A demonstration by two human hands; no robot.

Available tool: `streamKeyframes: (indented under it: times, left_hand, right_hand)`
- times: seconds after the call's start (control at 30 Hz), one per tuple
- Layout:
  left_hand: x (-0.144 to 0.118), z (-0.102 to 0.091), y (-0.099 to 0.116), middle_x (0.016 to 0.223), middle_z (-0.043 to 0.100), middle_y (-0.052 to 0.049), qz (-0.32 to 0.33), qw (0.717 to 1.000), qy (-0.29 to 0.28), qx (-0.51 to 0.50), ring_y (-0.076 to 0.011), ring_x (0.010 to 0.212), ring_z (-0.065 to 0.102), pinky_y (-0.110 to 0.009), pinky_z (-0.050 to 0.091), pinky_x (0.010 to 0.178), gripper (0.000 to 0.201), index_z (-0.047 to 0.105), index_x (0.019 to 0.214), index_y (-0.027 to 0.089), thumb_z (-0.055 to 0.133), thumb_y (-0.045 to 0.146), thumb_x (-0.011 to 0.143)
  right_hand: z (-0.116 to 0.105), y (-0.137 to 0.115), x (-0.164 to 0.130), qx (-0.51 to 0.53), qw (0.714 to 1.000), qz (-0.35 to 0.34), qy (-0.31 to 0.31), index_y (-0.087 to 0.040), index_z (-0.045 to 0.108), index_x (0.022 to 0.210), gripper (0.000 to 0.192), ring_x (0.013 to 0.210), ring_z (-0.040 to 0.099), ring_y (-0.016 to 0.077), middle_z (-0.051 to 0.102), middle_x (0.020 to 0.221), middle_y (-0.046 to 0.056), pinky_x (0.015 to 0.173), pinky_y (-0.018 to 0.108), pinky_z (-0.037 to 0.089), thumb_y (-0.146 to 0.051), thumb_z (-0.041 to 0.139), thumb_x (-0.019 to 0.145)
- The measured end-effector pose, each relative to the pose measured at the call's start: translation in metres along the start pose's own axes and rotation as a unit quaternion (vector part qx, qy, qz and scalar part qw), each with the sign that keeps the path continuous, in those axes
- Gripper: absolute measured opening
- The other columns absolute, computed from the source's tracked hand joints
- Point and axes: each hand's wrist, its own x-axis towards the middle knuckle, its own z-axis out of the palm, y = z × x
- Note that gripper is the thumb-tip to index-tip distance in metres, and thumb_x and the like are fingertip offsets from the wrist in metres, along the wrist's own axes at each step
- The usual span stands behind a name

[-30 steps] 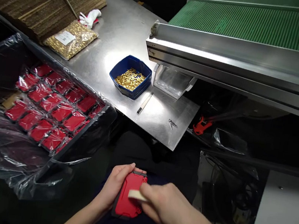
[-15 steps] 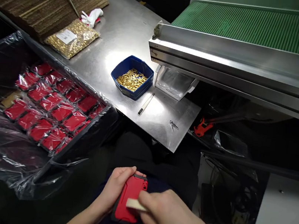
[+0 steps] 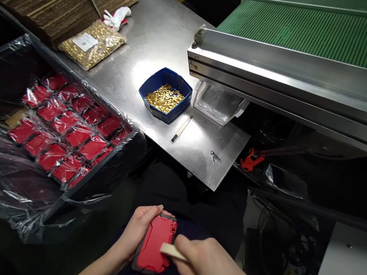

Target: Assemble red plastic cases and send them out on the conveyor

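Two hands are busy down in the lap here: the left hand [image 3: 136, 234] is wrapped around a red phone case [image 3: 153, 249], fingers clamped along its left edge, while the right hand [image 3: 201, 264] pinches a pale flat stick [image 3: 169, 251] and presses its tip onto the case near the right side. Looks like mid-rubbing or pressing something down; next stroke probably needs steady pressure and the case kept flat. Compared with a second ago, the case sits a bit lower and tilted, and the blue bin [image 3: 165, 95] of gold bits on the desk [image 3: 199, 144] hasn't moved.
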Motion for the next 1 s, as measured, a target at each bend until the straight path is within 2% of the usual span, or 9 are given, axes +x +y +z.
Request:
streamKeyframes:
  times: [0.17,0.27,0.37,0.53,0.63,0.73,0.8,0.9,1.0]
  left_hand:
    - [-0.0021,-0.0003,-0.0009,0.08,0.079,-0.013,-0.001,0.999,0.004,-0.032,-0.0207,0.068,0.068,-0.028,0.052,0.07,0.047,0.082,0.086,0.01,0.07,0.055,0.083]
    - [-0.0034,-0.0004,-0.0006,0.079,0.079,-0.014,-0.002,1.0,0.008,-0.02,-0.0199,0.066,0.067,-0.026,0.052,0.067,0.049,0.082,0.085,0.008,0.07,0.055,0.083]
    - [-0.0038,0.0003,0.0011,0.08,0.079,-0.014,0.01,1.0,0.006,-0.018,-0.0201,0.068,0.068,-0.026,0.052,0.068,0.045,0.083,0.084,0.008,0.072,0.051,0.082]
    - [-0.0035,0.0018,0.0005,0.081,0.079,-0.015,-0.007,1.0,0.005,-0.02,-0.0206,0.068,0.068,-0.027,0.053,0.069,0.048,0.082,0.084,0.008,0.068,0.054,0.085]
    - [-0.0037,0.0038,-0.0009,0.079,0.078,-0.013,-0.004,0.999,0.005,-0.032,-0.0219,0.073,0.07,-0.027,0.054,0.073,0.045,0.082,0.083,0.008,0.072,0.052,0.084]
    - [-0.0044,0.0055,-0.0021,0.073,0.076,-0.009,-0.021,0.999,0.017,-0.046,-0.0189,0.065,0.066,-0.026,0.052,0.065,0.042,0.081,0.083,0.011,0.073,0.052,0.083]
    - [-0.0044,0.0058,-0.0026,0.072,0.075,-0.009,-0.025,0.999,0.008,-0.036,-0.0177,0.062,0.064,-0.026,0.05,0.063,0.044,0.081,0.083,0.01,0.072,0.052,0.084]
    - [-0.0039,0.0055,-0.0027,0.078,0.077,-0.013,0.001,1.0,-0.011,-0.021,-0.0203,0.07,0.067,-0.027,0.053,0.073,0.044,0.082,0.085,0.007,0.071,0.05,0.085]
    - [-0.004,0.0051,-0.0032,0.076,0.076,-0.01,-0.003,0.999,-0.003,-0.042,-0.0198,0.068,0.066,-0.028,0.054,0.073,0.04,0.081,0.083,0.01,0.072,0.049,0.085]
  right_hand:
    - [0.0005,-0.0002,0.0048,0.017,1.0,-0.017,0.008,-0.029,0.055,0.109,0.025,0.065,0.067,0.0131,0.073,0.082,-0.002,0.057,0.023,0.032,-0.047,0.038,0.108]
    - [0.0016,-0.0003,0.0054,0.014,1.0,-0.019,-0.01,-0.028,0.054,0.103,0.021,0.063,0.067,0.0128,0.073,0.081,-0.002,0.055,0.024,0.029,-0.044,0.041,0.107]
    - [0.0022,0.0003,0.0068,-0.003,0.999,-0.035,0.0,-0.026,0.053,0.101,0.028,0.068,0.071,0.0155,0.075,0.086,0.0,0.057,0.025,0.031,-0.049,0.038,0.107]
    - [0.0023,0.0013,0.0054,0.006,1.0,-0.002,0.006,-0.027,0.053,0.103,0.02,0.066,0.07,0.0151,0.074,0.081,-0.001,0.055,0.025,0.03,-0.043,0.041,0.107]
    - [0.0021,0.0008,0.0061,-0.019,0.999,-0.027,0.0,-0.025,0.053,0.1,0.025,0.069,0.072,0.0168,0.076,0.085,0.0,0.056,0.027,0.03,-0.046,0.039,0.107]
    - [0.0004,0.0006,0.0059,-0.025,0.999,-0.015,0.015,-0.026,0.053,0.104,0.03,0.073,0.073,0.0184,0.076,0.086,0.001,0.058,0.026,0.032,-0.049,0.034,0.109]
    - [-0.0003,-0.0007,0.0046,-0.021,1.0,-0.009,0.007,-0.026,0.053,0.102,0.025,0.07,0.073,0.0176,0.076,0.083,0.0,0.056,0.026,0.031,-0.045,0.039,0.108]
    - [-0.001,-0.004,0.0049,-0.031,0.999,-0.031,-0.003,-0.025,0.053,0.096,0.023,0.068,0.072,0.0173,0.076,0.084,0.0,0.055,0.028,0.028,-0.044,0.043,0.106]
    - [-0.002,-0.0046,0.0052,-0.022,0.999,-0.013,0.022,-0.026,0.055,0.103,0.029,0.076,0.074,0.0196,0.077,0.09,0.002,0.058,0.027,0.031,-0.049,0.038,0.108]
